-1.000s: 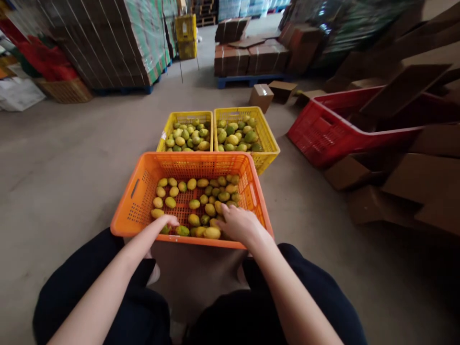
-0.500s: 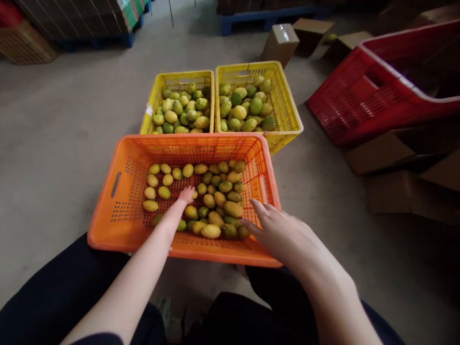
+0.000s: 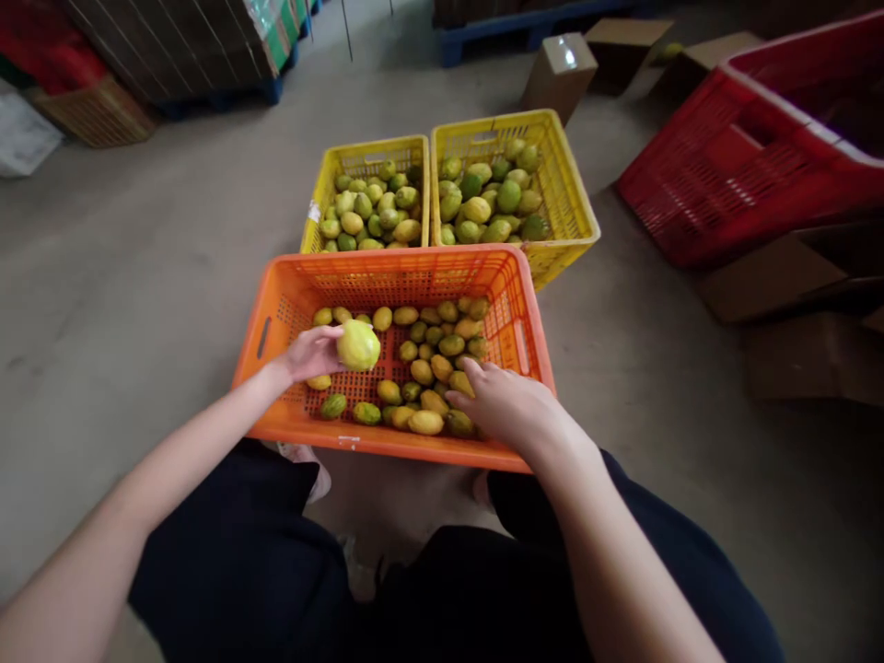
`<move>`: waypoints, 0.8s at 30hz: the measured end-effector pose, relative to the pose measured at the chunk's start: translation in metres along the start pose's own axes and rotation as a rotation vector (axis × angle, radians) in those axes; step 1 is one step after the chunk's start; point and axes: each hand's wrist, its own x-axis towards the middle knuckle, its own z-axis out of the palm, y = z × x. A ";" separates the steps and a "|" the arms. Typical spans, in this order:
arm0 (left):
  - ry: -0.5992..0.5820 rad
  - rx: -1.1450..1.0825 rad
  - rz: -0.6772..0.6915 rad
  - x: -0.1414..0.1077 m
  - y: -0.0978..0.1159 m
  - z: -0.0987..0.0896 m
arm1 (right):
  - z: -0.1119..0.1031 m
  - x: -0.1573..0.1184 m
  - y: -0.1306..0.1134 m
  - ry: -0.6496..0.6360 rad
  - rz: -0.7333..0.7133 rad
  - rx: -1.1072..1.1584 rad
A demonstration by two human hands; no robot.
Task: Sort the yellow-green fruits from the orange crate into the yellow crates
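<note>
My left hand (image 3: 315,354) is closed round a yellow-green lemon (image 3: 358,345), held up over the left half of an orange plastic crate (image 3: 414,448). Beneath it, a few lemons lie along the crate's left and back sides, partly hidden by the hand. My right hand (image 3: 501,401) hovers low at the crate's right side, thumb and fingers apart, close above a yellow lemon (image 3: 460,382). Nothing shows in its grasp; whether the fingertips touch that lemon I cannot tell. Many yellow and greenish lemons (image 3: 425,423) crowd the right half of the crate.
Two yellow crates stand behind the orange one, the left (image 3: 314,221) and right (image 3: 587,216) both holding greenish lemons. A red crate (image 3: 677,175) tilts at the right, with cardboard boxes (image 3: 773,273) beside it. Another carton (image 3: 559,78) stands behind, before a blue pallet (image 3: 452,46).
My left hand has risen from the crate's middle and moved left, now with a lemon in it. My right hand has shifted slightly inward over the lemons. The view has shifted a little.
</note>
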 end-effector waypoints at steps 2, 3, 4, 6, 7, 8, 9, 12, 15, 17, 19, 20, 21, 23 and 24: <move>0.029 -0.229 0.092 -0.045 0.011 0.020 | 0.003 0.002 -0.008 -0.011 -0.019 -0.014; 0.067 -0.329 0.133 -0.062 0.012 0.029 | 0.005 0.003 -0.012 -0.019 -0.029 -0.015; 0.112 -0.420 0.174 -0.074 0.011 0.037 | 0.008 0.005 -0.016 -0.028 -0.039 -0.015; 0.198 -0.581 0.215 -0.087 0.004 0.047 | 0.014 0.008 -0.023 -0.049 -0.061 -0.016; 0.233 -0.648 0.216 -0.088 -0.001 0.050 | 0.019 0.010 -0.025 -0.060 -0.070 -0.018; 0.263 -0.702 0.203 -0.088 -0.006 0.051 | 0.023 0.012 -0.027 -0.081 -0.075 -0.017; 0.291 -0.747 0.185 -0.086 -0.010 0.051 | 0.029 0.015 -0.028 -0.108 -0.077 -0.002; 0.397 -0.828 0.160 -0.080 -0.018 0.047 | 0.048 0.027 -0.028 -0.204 -0.057 0.097; 0.496 -0.869 0.210 -0.079 -0.018 0.039 | 0.074 0.047 -0.028 -0.232 -0.038 0.185; 0.518 -0.891 0.246 -0.080 -0.014 0.033 | 0.093 0.067 -0.033 -0.222 -0.034 0.250; 0.518 -0.913 0.267 -0.080 -0.009 0.029 | 0.112 0.092 -0.045 -0.208 -0.040 0.344; 0.515 -0.923 0.271 -0.079 -0.007 0.027 | 0.121 0.106 -0.053 -0.197 -0.049 0.395; 0.512 -0.934 0.274 -0.078 -0.004 0.026 | 0.129 0.119 -0.063 -0.199 -0.066 0.448; 0.525 -0.959 0.284 -0.074 0.000 0.022 | 0.141 0.142 -0.083 -0.217 -0.117 0.562; 0.536 -0.972 0.290 -0.073 0.001 0.019 | 0.146 0.149 -0.092 -0.232 -0.152 0.629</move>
